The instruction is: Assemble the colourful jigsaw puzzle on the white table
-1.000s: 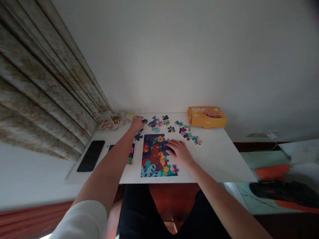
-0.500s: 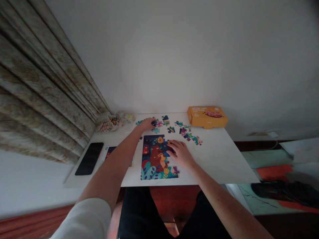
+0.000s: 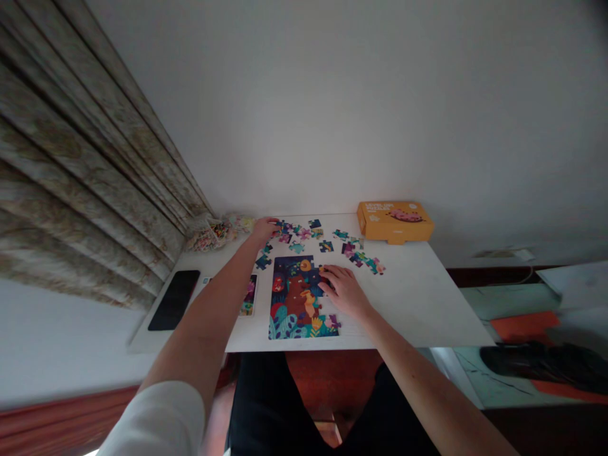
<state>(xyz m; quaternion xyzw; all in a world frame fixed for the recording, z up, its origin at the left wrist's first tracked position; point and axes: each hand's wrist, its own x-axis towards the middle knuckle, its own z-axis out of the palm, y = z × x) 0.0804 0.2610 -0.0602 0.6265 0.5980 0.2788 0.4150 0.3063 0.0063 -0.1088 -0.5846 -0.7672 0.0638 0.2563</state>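
Observation:
A partly assembled jigsaw puzzle [image 3: 297, 301] with a brown bear on a dark blue ground lies on the white table [image 3: 408, 304]. At its uneven right edge, my right hand [image 3: 346, 288] has thumb and fingers closed around a dark puzzle piece [image 3: 327, 285], mostly covered by the fingers. My left hand [image 3: 265, 230] reaches to the far left, its fingers apart at the edge of the loose puzzle pieces [image 3: 297, 247]; what lies under the fingertips is partly hidden. Below my left forearm a small picture card [image 3: 249, 296] shows in part.
More loose pieces [image 3: 363, 258] lie right of centre. An orange puzzle box [image 3: 396, 223] stands at the back right against the wall. Clear bags with colourful contents [image 3: 213, 234] sit at the back left beside the curtain. A black phone [image 3: 174, 300] lies at the left edge.
My left hand has moved left across the loose pieces, uncovering several of them and more of the picture card. My right hand stays at the puzzle's right edge.

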